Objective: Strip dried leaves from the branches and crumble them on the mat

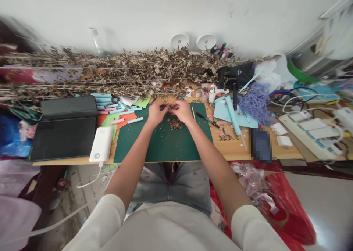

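Observation:
Over the green cutting mat (pixel 165 148), my left hand (pixel 158 113) and my right hand (pixel 181 111) come together, fingertips pinched on a small piece of dried plant (pixel 170 107). Both hands are closed on it, and the fingers partly cover it. Just below them lies a small heap of brown dried plant bits (pixel 175 124) on the mat, with crumbs scattered round it. Behind the hands, a long pile of dried stalks with curled leaves (pixel 165 71) stretches along the back of the table.
A tablet in a folding case (pixel 63 139) and a white power bank (pixel 101 144) stand to the left, near rolled blue paper tubes (pixel 103 100). On the right are a black pen (pixel 208 119), a glue gun (pixel 217 93), purple yarn (pixel 256 104) and a power strip (pixel 309 133).

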